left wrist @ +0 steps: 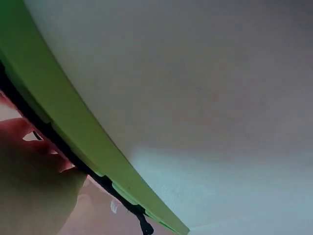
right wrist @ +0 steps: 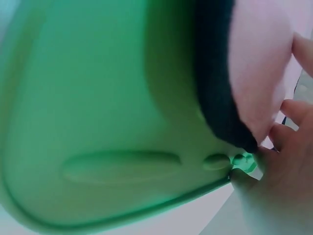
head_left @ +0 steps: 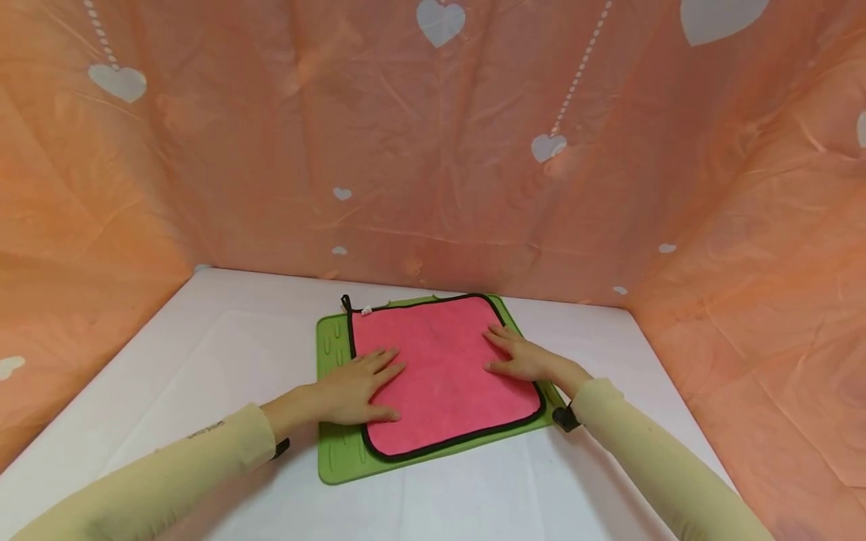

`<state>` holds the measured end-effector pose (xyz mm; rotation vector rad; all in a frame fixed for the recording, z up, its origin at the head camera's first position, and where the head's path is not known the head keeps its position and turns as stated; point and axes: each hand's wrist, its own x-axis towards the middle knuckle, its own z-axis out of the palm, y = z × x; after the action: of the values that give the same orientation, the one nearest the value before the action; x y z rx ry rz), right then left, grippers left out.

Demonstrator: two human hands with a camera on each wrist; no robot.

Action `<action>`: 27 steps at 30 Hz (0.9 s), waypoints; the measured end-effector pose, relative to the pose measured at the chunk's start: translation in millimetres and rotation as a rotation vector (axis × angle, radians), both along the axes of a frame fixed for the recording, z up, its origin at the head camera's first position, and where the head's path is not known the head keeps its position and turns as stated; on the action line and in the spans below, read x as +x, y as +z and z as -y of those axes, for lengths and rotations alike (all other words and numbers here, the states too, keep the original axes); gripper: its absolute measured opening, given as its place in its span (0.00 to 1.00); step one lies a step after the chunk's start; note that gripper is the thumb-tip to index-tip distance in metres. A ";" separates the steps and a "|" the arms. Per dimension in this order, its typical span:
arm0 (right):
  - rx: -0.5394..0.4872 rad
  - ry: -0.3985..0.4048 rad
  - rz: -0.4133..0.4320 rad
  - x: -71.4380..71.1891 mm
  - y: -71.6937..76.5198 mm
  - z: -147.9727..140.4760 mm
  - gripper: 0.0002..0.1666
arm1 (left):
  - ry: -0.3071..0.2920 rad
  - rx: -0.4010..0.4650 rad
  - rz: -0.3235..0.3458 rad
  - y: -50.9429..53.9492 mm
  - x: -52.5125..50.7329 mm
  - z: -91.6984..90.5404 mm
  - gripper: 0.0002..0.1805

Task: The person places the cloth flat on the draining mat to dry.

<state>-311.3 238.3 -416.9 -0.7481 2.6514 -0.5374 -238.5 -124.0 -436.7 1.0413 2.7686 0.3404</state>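
A pink cloth (head_left: 446, 368) with a black bound edge and a small hanging loop lies flat on a green ridged mat (head_left: 334, 454). My left hand (head_left: 355, 387) rests on the cloth's left side, fingers spread. On the right edge of the cloth lies my right hand (head_left: 524, 357), its fingers stretched toward the middle. In the left wrist view the mat's side (left wrist: 93, 127) runs diagonally, with the left hand (left wrist: 34, 171) above it. The right wrist view shows a rounded mat corner (right wrist: 98, 122), the black edging and the right hand's fingers (right wrist: 296, 112) on the cloth.
The mat lies on a white table (head_left: 237, 361). Behind and on both sides hang orange sheets (head_left: 433, 165) with pale hearts. Dark bands show at both wrists, below the light sleeves (head_left: 656, 451).
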 end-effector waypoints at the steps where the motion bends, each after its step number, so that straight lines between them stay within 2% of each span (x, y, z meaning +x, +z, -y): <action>1: 0.002 -0.003 0.007 0.4 -0.2 -0.5 0.48 | 0.003 -0.009 0.021 0.0 1.2 -0.5 0.50; 7: 0.023 -0.007 0.009 1.7 1.7 -4.1 0.48 | 0.005 -0.019 0.091 2.1 5.3 -4.0 0.56; 11: 0.020 -0.008 0.017 2.5 3.5 -3.9 0.48 | 0.003 -0.035 0.090 4.1 5.9 -6.3 0.57; 15: 0.023 -0.007 -0.001 4.6 3.7 -4.1 0.47 | -0.011 -0.062 0.061 4.5 6.1 -5.4 0.56; 18: 0.019 -0.004 -0.049 9.6 4.1 -6.5 0.46 | -0.011 -0.075 0.031 5.2 6.9 -0.2 0.53; 22: 0.032 -0.033 -0.146 21.2 6.1 -14.0 0.45 | 0.025 -0.062 -0.019 8.1 7.2 13.3 0.52; 27: 0.055 -0.123 -0.283 37.2 8.5 -26.9 0.44 | 0.099 -0.010 -0.118 13.9 2.2 39.6 0.51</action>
<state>-274.1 265.2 -408.4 -0.6927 2.9764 -0.4135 -236.4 -163.6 -422.9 0.9537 2.9309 0.2854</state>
